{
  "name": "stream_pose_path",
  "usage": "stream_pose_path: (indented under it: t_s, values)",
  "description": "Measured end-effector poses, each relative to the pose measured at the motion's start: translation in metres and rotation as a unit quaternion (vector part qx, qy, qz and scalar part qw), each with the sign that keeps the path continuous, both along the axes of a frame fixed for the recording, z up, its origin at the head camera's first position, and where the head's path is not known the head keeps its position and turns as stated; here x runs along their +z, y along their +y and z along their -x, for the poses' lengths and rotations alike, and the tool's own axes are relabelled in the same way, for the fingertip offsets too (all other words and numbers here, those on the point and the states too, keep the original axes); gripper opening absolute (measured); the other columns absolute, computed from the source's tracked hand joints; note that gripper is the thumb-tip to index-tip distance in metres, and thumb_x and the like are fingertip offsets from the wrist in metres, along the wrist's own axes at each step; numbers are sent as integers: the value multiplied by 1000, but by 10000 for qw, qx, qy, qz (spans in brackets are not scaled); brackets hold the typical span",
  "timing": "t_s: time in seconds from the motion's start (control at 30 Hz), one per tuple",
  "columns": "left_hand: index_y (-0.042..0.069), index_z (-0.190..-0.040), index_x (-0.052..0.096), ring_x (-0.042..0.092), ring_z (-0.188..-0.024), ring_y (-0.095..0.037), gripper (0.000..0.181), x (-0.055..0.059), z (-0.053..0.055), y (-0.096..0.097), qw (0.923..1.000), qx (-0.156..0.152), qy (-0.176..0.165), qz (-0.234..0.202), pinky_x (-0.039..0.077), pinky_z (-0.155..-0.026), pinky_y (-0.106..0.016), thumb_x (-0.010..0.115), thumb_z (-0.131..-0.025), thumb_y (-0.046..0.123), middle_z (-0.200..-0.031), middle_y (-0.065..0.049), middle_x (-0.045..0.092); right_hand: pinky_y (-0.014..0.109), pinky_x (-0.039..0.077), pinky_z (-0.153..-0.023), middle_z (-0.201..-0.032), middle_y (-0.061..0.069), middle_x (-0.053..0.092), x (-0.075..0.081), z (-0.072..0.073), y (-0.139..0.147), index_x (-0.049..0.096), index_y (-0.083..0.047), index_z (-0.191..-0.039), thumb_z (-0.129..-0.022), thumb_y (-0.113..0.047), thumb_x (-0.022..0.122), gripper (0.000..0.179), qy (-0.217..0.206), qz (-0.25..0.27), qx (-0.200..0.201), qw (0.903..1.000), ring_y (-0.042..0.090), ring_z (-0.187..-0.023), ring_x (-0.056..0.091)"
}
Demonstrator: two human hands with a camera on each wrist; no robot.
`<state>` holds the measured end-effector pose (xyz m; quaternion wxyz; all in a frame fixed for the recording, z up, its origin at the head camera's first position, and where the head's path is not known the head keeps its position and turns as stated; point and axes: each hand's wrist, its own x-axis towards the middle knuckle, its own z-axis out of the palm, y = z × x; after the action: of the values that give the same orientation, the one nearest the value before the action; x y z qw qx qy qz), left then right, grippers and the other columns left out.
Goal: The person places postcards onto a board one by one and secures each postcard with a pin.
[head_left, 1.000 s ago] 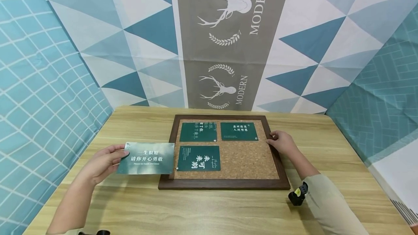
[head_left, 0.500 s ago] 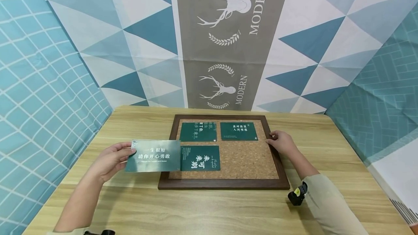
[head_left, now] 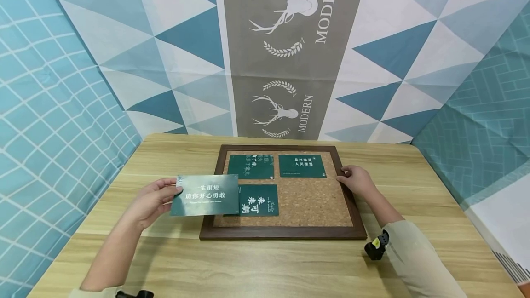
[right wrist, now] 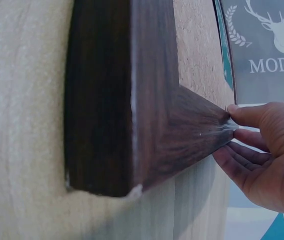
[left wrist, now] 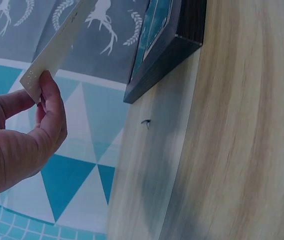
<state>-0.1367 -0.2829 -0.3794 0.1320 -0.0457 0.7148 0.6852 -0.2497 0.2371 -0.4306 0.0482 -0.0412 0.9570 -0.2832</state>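
My left hand [head_left: 152, 201] pinches a green postcard [head_left: 207, 196] with white lettering by its upper left corner. The postcard hangs above the left edge of a brown-framed corkboard [head_left: 314, 203] and covers part of a green card [head_left: 258, 200] at the board's lower left. From the left wrist view, the pinched postcard [left wrist: 57, 47] appears nearly edge-on, between thumb and fingers. My right hand [head_left: 358, 182] holds the board's right frame side, thumb on top. In the right wrist view the wooden frame [right wrist: 181, 130] runs into that hand's fingertips.
Two more green cards, one at the upper left [head_left: 250, 167] and one at the upper middle [head_left: 302, 166], lie on the cork with small clear pins at corners. The board lies on a wooden table [head_left: 265, 270]. A patterned backdrop [head_left: 190, 59] stands behind.
My left hand has carried the postcard to the right, from beside the board to over its left edge, partly covering the lower left card. The right hand stays on the frame.
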Motion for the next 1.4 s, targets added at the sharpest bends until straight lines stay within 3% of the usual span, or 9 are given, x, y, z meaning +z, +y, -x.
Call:
stream_pose_path:
  t_s: [0.47, 0.7, 1.0, 1.4]
  values:
    - [-2, -122, 36, 58, -80, -4, 36, -1, 7, 34, 9998, 47, -125, -165, 52, -73, -23, 53, -94, 13, -91, 8, 56, 43, 53, -75, -118, 30, 56, -2, 3, 0, 51, 8, -127, -93, -19, 56, 44, -66, 8, -55, 10000, 39, -102, 58]
    - [-4, -126, 34, 56, -81, -5, 42, -2, 10, 46, 9995, 77, -195, -238, 51, -73, -23, 54, -94, 14, -93, 6, 55, 44, 53, -76, -118, 30, 56, 0, 3, 0, 50, 9, -128, -93, -19, 56, 44, -105, 5, -81, 9999, 40, -102, 58]
    - [-2, -122, 36, 55, -76, -6, 36, -6, 13, 59, 9992, 81, -194, -339, 51, -70, -22, 54, -93, 12, -90, 5, 54, 42, 53, -74, -117, 30, 56, 1, 3, -1, 50, 8, -128, -93, -18, 57, 44, -153, 55, -93, 9998, 38, -100, 59]
    - [-1, -122, 37, 46, -70, -6, 37, -12, 17, 77, 9994, 131, -293, -145, 45, -65, -21, 54, -92, 11, -86, 5, 48, 41, 53, -72, -118, 31, 55, 3, 1, -2, 49, 8, -128, -93, -19, 56, 45, -178, 82, -52, 9998, 39, -100, 58]
